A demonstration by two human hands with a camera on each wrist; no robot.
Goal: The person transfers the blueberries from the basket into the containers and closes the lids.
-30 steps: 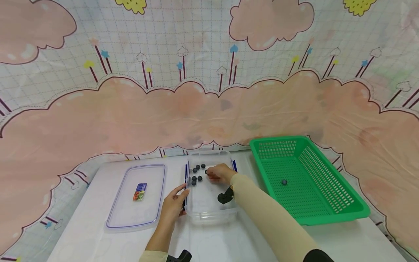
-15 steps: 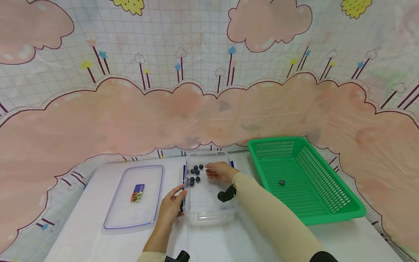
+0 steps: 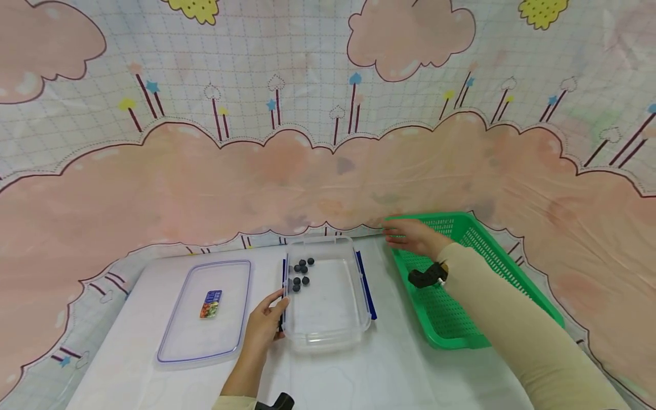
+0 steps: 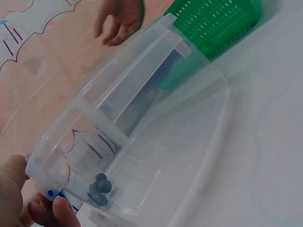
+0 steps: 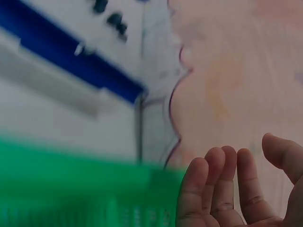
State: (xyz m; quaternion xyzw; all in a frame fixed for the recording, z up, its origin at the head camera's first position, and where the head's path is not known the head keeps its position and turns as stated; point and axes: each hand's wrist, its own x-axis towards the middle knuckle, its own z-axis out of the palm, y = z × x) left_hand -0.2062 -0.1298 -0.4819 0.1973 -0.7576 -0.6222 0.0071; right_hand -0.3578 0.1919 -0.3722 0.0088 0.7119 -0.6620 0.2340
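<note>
A clear plastic food container with blue side latches stands uncovered at the table's middle. Several blueberries lie along its left side inside. My left hand grips the container's left wall, thumb on one side and fingers below, as the left wrist view also shows at its corner. Over the near-left part of the green plastic basket hovers my right hand. Its fingers are loosely extended, with nothing visible between them in the right wrist view. My arm covers much of the basket's inside.
The container's lid, edged in blue with a colourful label, lies flat on the white table to the left. A patterned cloth hangs behind the table.
My right hand has left the container and swung right to above the basket. Earlier it pinched a blueberry inside the container. My left hand keeps its grip on the container wall.
</note>
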